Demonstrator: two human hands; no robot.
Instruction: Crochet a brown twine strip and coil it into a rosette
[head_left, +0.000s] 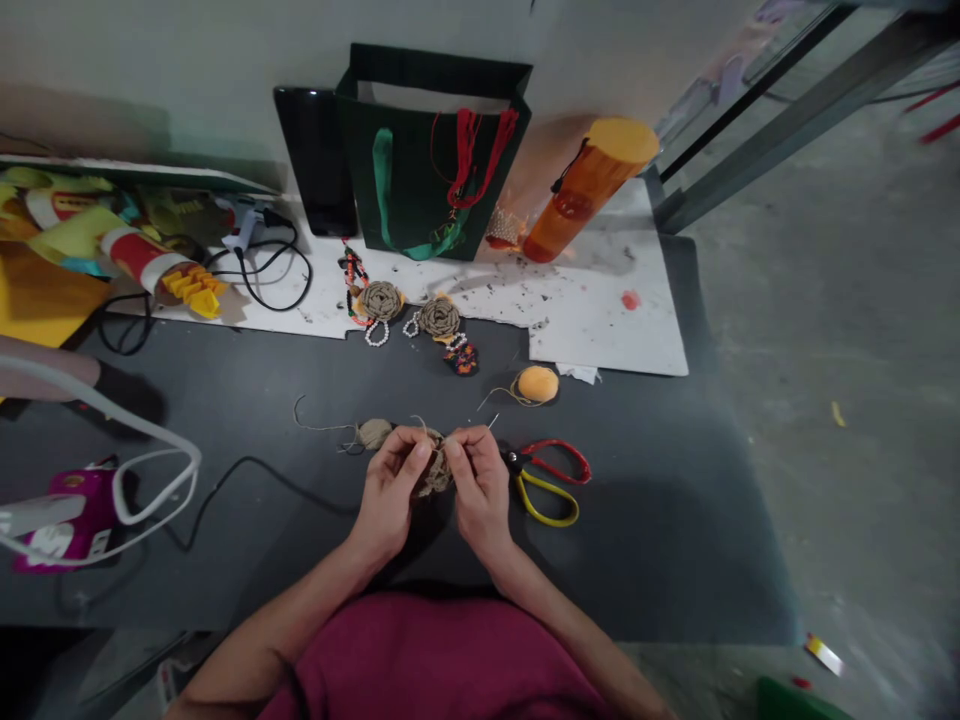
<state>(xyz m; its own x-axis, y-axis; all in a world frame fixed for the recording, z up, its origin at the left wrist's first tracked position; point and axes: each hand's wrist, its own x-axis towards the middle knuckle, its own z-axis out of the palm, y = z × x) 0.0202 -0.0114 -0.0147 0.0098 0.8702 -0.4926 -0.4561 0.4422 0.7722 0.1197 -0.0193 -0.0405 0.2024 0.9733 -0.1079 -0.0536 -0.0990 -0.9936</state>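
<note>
- Your left hand (390, 490) and right hand (480, 485) both pinch the twine coil (436, 472) at the centre of the frame, fingertips pressed on it.
- The coil sits between them, equally near each.
- A twine ball (373, 432) lies just upper left.
- Scissors (547, 480) lie just right.

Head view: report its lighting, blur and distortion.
Head view: wide-angle bending toward the edges; blur smears the metal frame top right; light is dim, with soft shadow below the left hand and right hand; the jute rosette they hold is fairly sharp.
</note>
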